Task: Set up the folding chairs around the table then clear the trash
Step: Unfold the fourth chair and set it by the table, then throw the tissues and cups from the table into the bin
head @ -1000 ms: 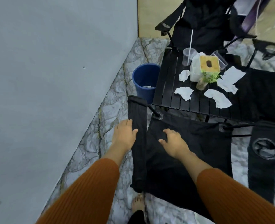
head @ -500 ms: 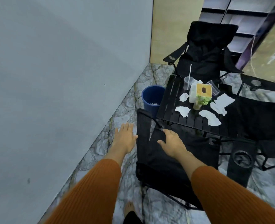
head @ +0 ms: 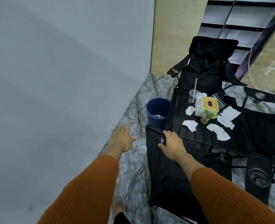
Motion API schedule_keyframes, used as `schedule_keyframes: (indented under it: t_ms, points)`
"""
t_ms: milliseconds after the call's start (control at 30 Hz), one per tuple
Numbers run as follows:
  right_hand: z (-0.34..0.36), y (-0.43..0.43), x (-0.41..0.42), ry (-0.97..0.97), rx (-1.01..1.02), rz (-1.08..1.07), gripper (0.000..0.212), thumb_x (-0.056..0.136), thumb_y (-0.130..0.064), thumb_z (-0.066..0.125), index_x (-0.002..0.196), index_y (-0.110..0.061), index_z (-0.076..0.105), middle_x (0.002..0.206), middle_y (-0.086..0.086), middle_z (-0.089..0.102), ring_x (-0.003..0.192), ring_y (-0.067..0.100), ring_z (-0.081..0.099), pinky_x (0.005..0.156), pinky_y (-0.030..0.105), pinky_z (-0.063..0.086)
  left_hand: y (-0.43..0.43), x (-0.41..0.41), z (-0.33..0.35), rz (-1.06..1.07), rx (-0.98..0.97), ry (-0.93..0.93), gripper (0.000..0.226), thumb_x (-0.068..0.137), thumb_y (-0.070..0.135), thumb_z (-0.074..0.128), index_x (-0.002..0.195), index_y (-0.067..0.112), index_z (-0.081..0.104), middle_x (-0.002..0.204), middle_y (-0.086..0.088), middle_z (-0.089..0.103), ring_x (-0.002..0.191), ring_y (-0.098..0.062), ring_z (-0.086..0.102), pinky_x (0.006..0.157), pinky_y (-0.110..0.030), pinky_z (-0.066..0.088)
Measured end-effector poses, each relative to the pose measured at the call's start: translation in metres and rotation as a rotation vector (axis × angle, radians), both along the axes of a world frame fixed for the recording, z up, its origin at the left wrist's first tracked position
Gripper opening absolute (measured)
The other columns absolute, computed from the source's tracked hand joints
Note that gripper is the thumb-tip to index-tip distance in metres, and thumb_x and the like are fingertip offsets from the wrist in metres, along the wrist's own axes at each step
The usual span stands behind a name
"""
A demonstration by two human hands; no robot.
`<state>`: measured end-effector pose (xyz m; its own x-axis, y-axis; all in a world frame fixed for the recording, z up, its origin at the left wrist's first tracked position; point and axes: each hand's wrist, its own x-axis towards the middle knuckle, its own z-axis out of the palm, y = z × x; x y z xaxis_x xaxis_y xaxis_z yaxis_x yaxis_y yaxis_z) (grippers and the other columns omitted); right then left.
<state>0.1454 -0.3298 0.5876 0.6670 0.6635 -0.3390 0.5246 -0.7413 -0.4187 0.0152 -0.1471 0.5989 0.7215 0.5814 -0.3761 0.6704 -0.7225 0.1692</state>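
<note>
A black folding chair (head: 174, 178) stands unfolded right below me, pushed against the near edge of a black slatted table (head: 175, 113). My right hand (head: 174, 143) rests flat over the chair's left armrest, fingers spread, gripping nothing. My left hand (head: 122, 138) hovers open over the marble floor, left of the chair and apart from it. Several crumpled white tissues (head: 190, 125) lie on the table. A second black chair (head: 206, 65) stands at the far side. A third (head: 266, 120) is at the right.
A blue bin (head: 156, 110) with scraps inside stands on the floor left of the table. On the table are a tissue box (head: 209, 105), a plastic cup with a straw (head: 193, 94), another cup and a small green plant. A grey wall runs along the left. My bare foot (head: 117, 207) is below.
My left hand has come off the chair's armrest and moved left over the floor. My right hand has slid toward the armrest. My head has lifted, showing the far chair and shelves.
</note>
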Motion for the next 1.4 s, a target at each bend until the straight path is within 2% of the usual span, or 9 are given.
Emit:
schedule_keyframes:
  t_ms: [300, 600, 733, 867, 967, 1100, 1233, 1400]
  points:
    - [0.026, 0.101, 0.041, -0.025, 0.070, -0.262, 0.068, 0.095, -0.034, 0.051, 0.151, -0.015, 0.017, 0.159, 0.006, 0.019, 0.149, 0.028, 0.008, 0.120, 0.050, 0.013, 0.128, 0.079, 0.036, -0.220, 0.020, -0.045, 0.072, 0.098, 0.051, 0.034, 0.154, 0.017, 0.004, 0.163, -0.009, 0.003, 0.150, -0.027, -0.002, 0.121, -0.049, 0.001]
    - [0.009, 0.152, 0.101, -0.040, 0.037, -0.411, 0.070, 0.094, -0.036, 0.053, 0.151, -0.015, 0.018, 0.158, 0.007, 0.023, 0.147, 0.029, 0.014, 0.118, 0.050, 0.020, 0.197, 0.171, 0.026, -0.383, 0.002, -0.138, 0.069, 0.097, 0.049, 0.038, 0.153, 0.018, 0.013, 0.161, -0.009, 0.013, 0.150, -0.027, 0.006, 0.119, -0.050, 0.007]
    - [-0.005, 0.170, 0.143, -0.035, 0.028, -0.496, 0.069, 0.093, -0.035, 0.055, 0.150, -0.015, 0.021, 0.156, 0.009, 0.027, 0.145, 0.029, 0.019, 0.116, 0.049, 0.024, 0.216, 0.235, 0.020, -0.485, 0.012, -0.187, 0.067, 0.095, 0.045, 0.045, 0.150, 0.013, 0.023, 0.156, -0.012, 0.026, 0.145, -0.029, 0.020, 0.118, -0.047, 0.019]
    - [-0.010, 0.182, 0.196, -0.027, 0.069, -0.605, 0.065, 0.093, -0.031, 0.055, 0.148, -0.013, 0.026, 0.153, 0.010, 0.032, 0.142, 0.030, 0.025, 0.112, 0.049, 0.031, 0.226, 0.319, 0.021, -0.572, -0.095, -0.215, 0.061, 0.096, 0.036, 0.051, 0.146, 0.008, 0.031, 0.151, -0.016, 0.033, 0.139, -0.031, 0.031, 0.115, -0.041, 0.029]
    - [-0.008, 0.182, 0.234, 0.011, 0.096, -0.719, 0.059, 0.093, -0.027, 0.054, 0.145, -0.013, 0.030, 0.150, 0.011, 0.035, 0.137, 0.031, 0.031, 0.106, 0.049, 0.037, 0.224, 0.375, 0.025, -0.648, -0.160, -0.203, 0.062, 0.098, 0.032, 0.048, 0.150, 0.008, 0.023, 0.158, -0.015, 0.021, 0.147, -0.029, 0.018, 0.119, -0.039, 0.021]
    - [-0.009, 0.176, 0.289, -0.017, 0.155, -0.910, 0.050, 0.094, -0.026, 0.053, 0.139, -0.011, 0.038, 0.142, 0.013, 0.042, 0.130, 0.034, 0.037, 0.100, 0.048, 0.041, 0.217, 0.461, 0.022, -0.754, -0.200, -0.233, 0.060, 0.099, 0.029, 0.048, 0.150, 0.008, 0.025, 0.159, -0.013, 0.020, 0.149, -0.027, 0.015, 0.121, -0.039, 0.019]
    - [-0.037, 0.159, 0.318, -0.001, 0.159, -1.125, 0.047, 0.093, -0.026, 0.055, 0.135, -0.009, 0.042, 0.137, 0.014, 0.048, 0.126, 0.035, 0.041, 0.099, 0.050, 0.042, 0.196, 0.525, -0.009, -0.883, -0.236, -0.176, 0.057, 0.098, 0.029, 0.049, 0.147, 0.008, 0.031, 0.156, -0.012, 0.027, 0.145, -0.027, 0.024, 0.118, -0.040, 0.026]
    - [-0.096, 0.151, 0.333, 0.077, 0.125, -1.322, 0.050, 0.092, -0.025, 0.056, 0.137, -0.011, 0.041, 0.137, 0.011, 0.048, 0.125, 0.033, 0.044, 0.099, 0.049, 0.043, 0.167, 0.577, -0.080, -1.012, -0.299, -0.093, 0.054, 0.095, 0.030, 0.053, 0.142, 0.010, 0.040, 0.149, -0.010, 0.039, 0.137, -0.026, 0.037, 0.112, -0.038, 0.034]
